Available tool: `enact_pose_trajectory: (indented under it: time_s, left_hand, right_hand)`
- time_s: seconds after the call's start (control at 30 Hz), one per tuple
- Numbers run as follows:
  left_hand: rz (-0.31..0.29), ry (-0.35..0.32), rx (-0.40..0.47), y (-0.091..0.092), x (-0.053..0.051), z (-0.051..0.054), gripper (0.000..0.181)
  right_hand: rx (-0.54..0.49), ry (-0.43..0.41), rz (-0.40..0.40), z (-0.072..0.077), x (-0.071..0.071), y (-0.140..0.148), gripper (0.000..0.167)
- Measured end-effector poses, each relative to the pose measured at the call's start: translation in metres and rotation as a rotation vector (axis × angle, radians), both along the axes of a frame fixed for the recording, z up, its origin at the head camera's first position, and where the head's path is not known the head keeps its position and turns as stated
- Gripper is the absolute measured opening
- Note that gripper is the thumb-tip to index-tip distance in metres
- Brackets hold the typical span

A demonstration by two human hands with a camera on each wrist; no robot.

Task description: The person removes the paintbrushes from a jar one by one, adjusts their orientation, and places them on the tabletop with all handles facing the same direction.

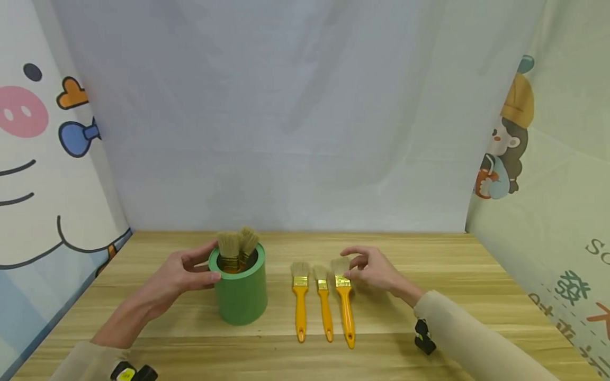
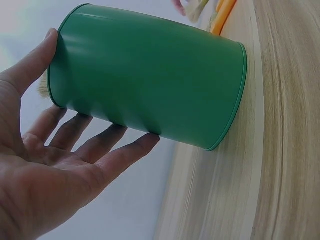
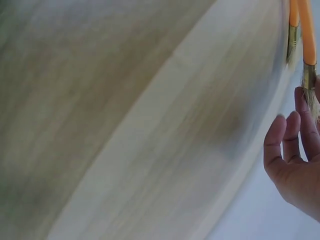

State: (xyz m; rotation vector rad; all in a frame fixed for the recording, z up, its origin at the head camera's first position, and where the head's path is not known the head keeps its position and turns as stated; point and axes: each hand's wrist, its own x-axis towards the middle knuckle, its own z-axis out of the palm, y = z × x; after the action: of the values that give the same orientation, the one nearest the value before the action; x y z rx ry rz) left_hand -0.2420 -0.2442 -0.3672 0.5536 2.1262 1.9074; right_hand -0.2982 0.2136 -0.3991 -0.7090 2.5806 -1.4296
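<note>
A green cylindrical can (image 1: 241, 296) stands upright on the table, with two paintbrushes (image 1: 230, 246) in it, bristles up. My left hand (image 1: 183, 272) grips the can from its left side. In the left wrist view, the thumb is at the rim and the fingertips touch the side. Three yellow-handled paintbrushes lie in a row to the can's right: a left one (image 1: 300, 299), a narrower middle one (image 1: 325, 301) and a right one (image 1: 344, 301). My right hand (image 1: 374, 267) is at the right brush's bristles, its fingers loosely bent and the thumb close to them.
The wooden table (image 1: 286, 360) reaches back to a pale grey cloth (image 1: 295, 132). Printed cloths hang on the left (image 1: 43, 201) and right (image 1: 548, 222).
</note>
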Motion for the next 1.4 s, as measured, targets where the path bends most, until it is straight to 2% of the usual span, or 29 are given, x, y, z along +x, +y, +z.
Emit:
enact_pose_trajectory:
  time_s: [0.5,0.87,1.4]
  left_hand:
    - [-0.001,0.002,0.005,0.0004,0.0002,0.0001,0.086]
    - [0.004,0.006,0.002,0.0003,-0.0003,-0.0012,0.085]
    - [-0.001,-0.001,0.006,0.0004,-0.0003,0.0003,0.085]
  right_hand:
    - [0.065,-0.022,-0.031,-0.0086,-0.004,0.004,0.047]
    - [0.112,-0.003,-0.026,-0.0088,-0.0053,0.0026,0.045]
    - [0.112,0.016,0.016,-0.0093,-0.0089,0.0026,0.043]
